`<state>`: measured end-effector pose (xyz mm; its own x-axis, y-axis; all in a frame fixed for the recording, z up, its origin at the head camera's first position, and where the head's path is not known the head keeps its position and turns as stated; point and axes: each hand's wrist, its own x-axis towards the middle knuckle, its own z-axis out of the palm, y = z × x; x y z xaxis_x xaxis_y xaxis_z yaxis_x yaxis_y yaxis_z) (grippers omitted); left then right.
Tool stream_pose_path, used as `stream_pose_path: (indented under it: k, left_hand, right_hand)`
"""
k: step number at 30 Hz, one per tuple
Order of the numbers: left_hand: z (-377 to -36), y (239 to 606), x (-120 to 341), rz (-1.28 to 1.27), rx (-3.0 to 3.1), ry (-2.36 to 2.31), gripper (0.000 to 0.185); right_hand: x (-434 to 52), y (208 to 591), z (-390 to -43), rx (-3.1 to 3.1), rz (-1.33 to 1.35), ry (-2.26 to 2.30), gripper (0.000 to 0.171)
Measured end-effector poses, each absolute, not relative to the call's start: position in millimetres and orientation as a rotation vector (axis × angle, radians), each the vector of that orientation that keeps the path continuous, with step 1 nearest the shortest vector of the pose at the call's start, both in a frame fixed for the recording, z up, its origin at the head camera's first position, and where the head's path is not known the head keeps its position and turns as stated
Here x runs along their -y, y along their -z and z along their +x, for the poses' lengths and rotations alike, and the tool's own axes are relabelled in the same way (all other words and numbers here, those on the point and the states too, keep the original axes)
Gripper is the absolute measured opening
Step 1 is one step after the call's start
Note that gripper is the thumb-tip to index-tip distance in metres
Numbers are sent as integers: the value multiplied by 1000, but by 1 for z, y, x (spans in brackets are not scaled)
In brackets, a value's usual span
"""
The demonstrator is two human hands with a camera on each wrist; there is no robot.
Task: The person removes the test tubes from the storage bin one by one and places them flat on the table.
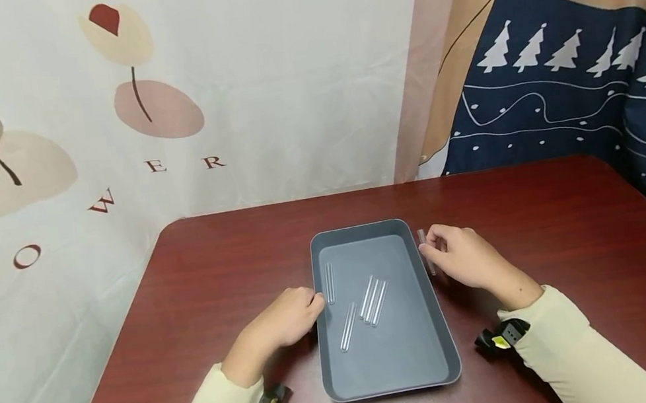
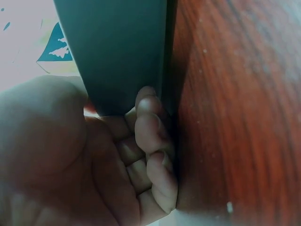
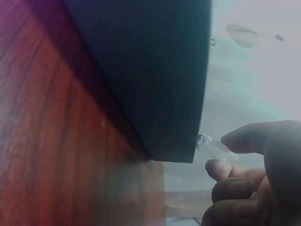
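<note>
A grey rectangular tray (image 1: 402, 372) lies on the table between both hands. At its left rim is my left hand (image 1: 288, 315), holding the edge between thumb and curled fingers; the left wrist view shows its fingers (image 2: 155, 136) bent against the outer wall. My right hand (image 1: 467, 258) pinches a clear glass test tube (image 1: 430, 262) just outside the tray's right wall. In the right wrist view the end of that tube (image 3: 204, 142) appears close to the tray wall (image 3: 155, 84). Inside the tray lie several similar tubes (image 1: 348, 327), some grouped near the middle.
The reddish-brown wooden table (image 1: 234, 258) extends around the tray. Behind it hang a pale flower-print cloth (image 1: 287, 99) and a dark blue cloth (image 1: 539, 104) with white trees. Black wrist devices (image 1: 503, 337) sit at both sleeves.
</note>
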<state>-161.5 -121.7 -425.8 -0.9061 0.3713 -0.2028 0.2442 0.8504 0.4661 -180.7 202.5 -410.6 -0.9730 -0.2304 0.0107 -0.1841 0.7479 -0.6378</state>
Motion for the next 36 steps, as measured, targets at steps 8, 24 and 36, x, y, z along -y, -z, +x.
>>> stream_pose_path:
  k: [8,24,36]
  left_hand:
    - [-162,425,122,463,-2735,-639,39]
    - [-162,425,122,472,-2737,-647,39]
    - [-162,426,121,463,-2737,-623,39]
  right_hand:
    - [-208,417,-185,-2868,-284,969,19]
    - [-212,429,-188,-2903,-355,780,28]
    - [-212,431,-187,-2877,-328,732,29]
